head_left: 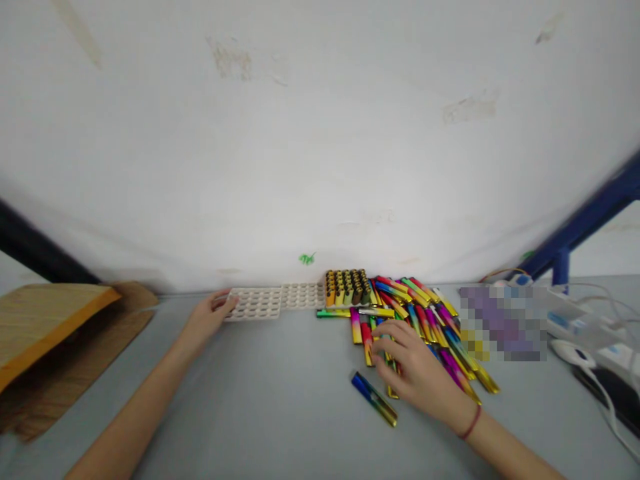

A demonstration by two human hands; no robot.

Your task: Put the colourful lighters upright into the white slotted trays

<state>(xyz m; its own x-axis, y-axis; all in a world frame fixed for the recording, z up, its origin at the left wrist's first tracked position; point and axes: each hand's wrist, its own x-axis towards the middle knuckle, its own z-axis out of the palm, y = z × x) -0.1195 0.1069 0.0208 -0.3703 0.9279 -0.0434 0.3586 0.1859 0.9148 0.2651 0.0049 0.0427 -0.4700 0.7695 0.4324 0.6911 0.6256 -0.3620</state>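
My left hand (pixel 213 315) grips the left end of a white tray (pixel 255 304) with rows of holes, thumb on top. A second white holed tray (pixel 303 296) adjoins it on the right. Beyond that, a block of upright tubes (pixel 347 288) with dark tops and yellow-to-dark sides stands in close rows. My right hand (pixel 407 363) hovers with curved, parted fingers over a loose pile of shiny, colour-graded, lighter-like tubes (pixel 425 317); I see nothing held in it, though its fingertips partly hide the tubes below. One blue-and-gold tube (pixel 374 399) lies apart, nearer me.
An open brown paper-like package (pixel 65 333) lies at the left. On the right are a blurred-out patch (pixel 505 323), a white mouse-shaped device (pixel 573 353), white cables and a dark flat object. A white wall (pixel 320 147) rises behind the grey table (pixel 260 400).
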